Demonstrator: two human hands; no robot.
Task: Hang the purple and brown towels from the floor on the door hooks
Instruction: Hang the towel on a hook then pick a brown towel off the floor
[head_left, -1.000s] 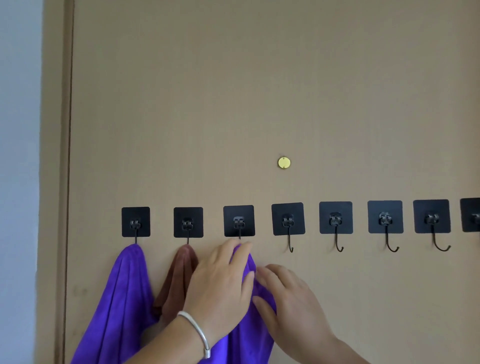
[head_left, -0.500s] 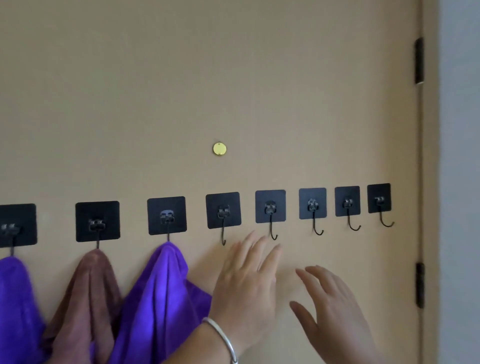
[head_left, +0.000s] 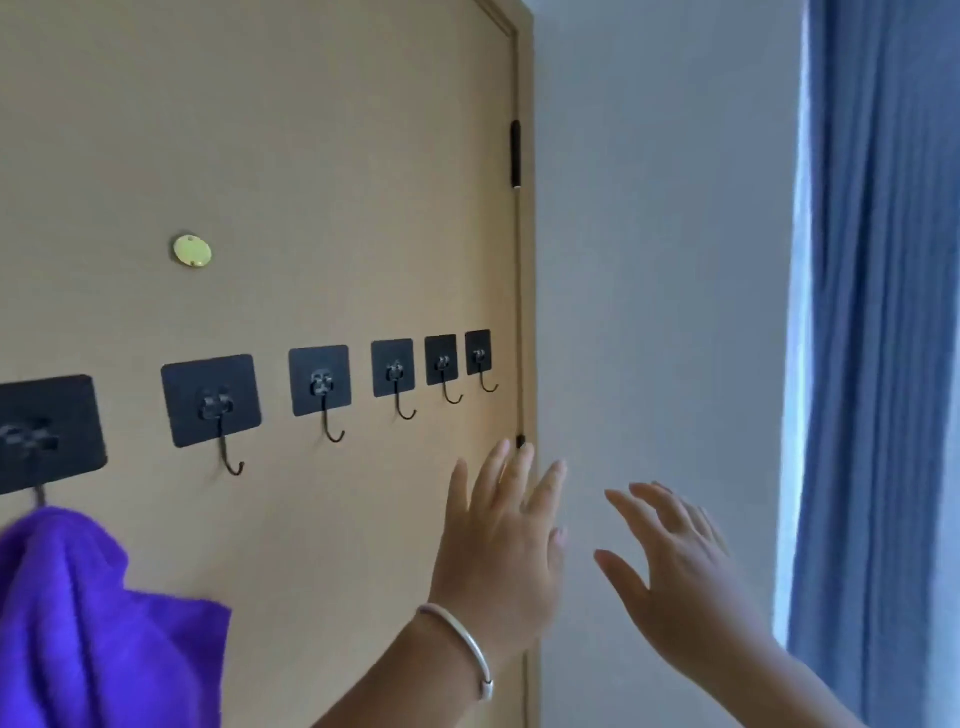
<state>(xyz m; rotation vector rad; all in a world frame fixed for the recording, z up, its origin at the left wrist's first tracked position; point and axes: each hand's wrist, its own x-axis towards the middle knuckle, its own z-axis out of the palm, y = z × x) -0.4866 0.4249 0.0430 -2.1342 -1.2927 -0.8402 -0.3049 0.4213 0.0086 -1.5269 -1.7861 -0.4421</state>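
Two bare hands, left hand (head_left: 498, 540) with a silver bangle (head_left: 470, 644) and right hand (head_left: 680, 571), are spread flat, holding nothing, near the tan door's (head_left: 311, 156) hinge edge. One purple cloth towel (head_left: 88, 634) hangs at the lower left corner from a black square adhesive hook (head_left: 41, 436); five bare hooks follow rightward. No writing shows. Blue curtain (head_left: 883, 312) hangs at right.

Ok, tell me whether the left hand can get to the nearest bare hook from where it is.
Probably yes. The left hand is open, holds nothing, and sits just below and right of the row; the bare hook beside the purple towel has only plain door between them.
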